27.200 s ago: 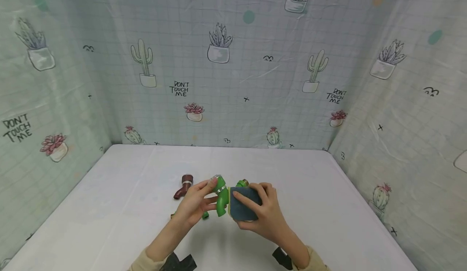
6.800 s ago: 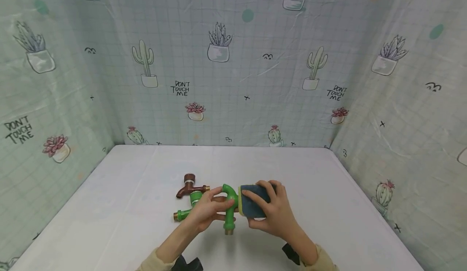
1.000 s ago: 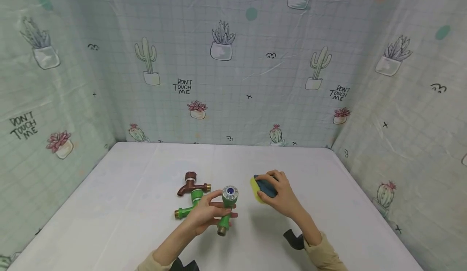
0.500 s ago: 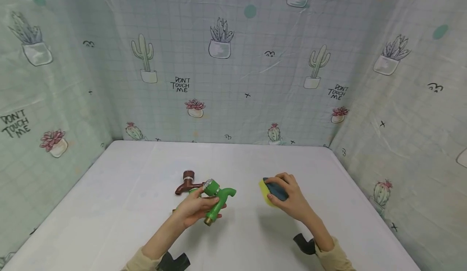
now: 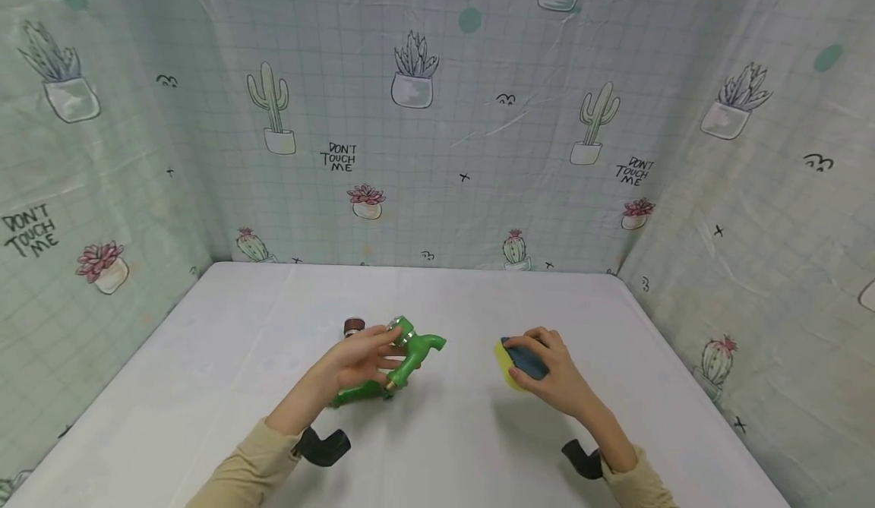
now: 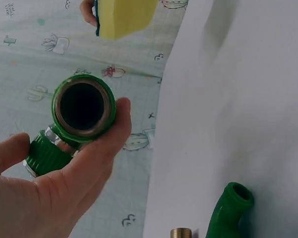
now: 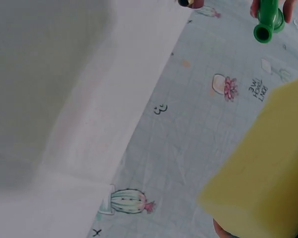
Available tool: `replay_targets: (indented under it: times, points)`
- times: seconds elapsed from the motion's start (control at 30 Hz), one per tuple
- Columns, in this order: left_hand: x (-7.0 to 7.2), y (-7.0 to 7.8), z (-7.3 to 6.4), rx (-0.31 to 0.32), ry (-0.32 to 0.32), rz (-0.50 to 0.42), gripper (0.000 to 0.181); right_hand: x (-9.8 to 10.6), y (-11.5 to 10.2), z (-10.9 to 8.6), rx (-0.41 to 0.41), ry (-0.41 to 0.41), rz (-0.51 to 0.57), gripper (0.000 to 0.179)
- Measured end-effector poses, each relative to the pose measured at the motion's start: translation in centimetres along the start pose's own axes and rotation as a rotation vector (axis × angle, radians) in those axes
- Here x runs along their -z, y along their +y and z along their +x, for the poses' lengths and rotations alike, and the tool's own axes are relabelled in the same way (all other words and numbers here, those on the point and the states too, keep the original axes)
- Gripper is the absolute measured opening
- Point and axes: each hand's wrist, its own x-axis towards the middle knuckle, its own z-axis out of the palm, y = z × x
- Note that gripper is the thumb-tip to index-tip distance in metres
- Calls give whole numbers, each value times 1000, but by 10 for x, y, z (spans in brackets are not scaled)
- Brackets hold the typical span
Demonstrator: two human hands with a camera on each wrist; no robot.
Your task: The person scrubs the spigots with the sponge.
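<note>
My left hand (image 5: 365, 358) holds a green faucet (image 5: 412, 356) above the table, its knob up and its spout pointing right. In the left wrist view, the round open end of this faucet (image 6: 64, 135) faces the camera, with thumb and fingers around the knob and body. To the right, my right hand (image 5: 562, 379) grips a sponge (image 5: 507, 367), yellow on one side and dark blue on the other. The sponge (image 7: 260, 178) is apart from the faucet and fills the lower right of the right wrist view.
A second green faucet (image 5: 358, 394) lies on the white table (image 5: 465, 447) beneath my left hand. Behind that hand stands a brown faucet (image 5: 353, 326), mostly hidden. Cactus-print cloth (image 5: 437, 151) walls the back and sides.
Seconds ago the sponge touched the held faucet; now they are apart. In the last second the left hand moved left and away, turning the faucet's spout rightward, while the right hand drew right.
</note>
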Motion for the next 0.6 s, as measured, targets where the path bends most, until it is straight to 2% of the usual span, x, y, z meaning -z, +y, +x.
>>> replay_targets:
  times: [0.1,0.27,0.33,0.5,0.6]
  points:
    - [1,4,16,16,-3,0,61,1,5,-3,-26,-5,-16,35]
    - [-4,11,45,50,55,54,58,1,11,-9,-70,-34,-28,39]
    - [-6,12,56,65,73,103,55,1,13,-11,-72,-34,-35,40]
    - [-6,14,81,130,68,273,42,1,16,-15,-66,-19,-46,41]
    - [-4,14,92,177,74,335,43,2,16,-16,-80,-22,-42,42]
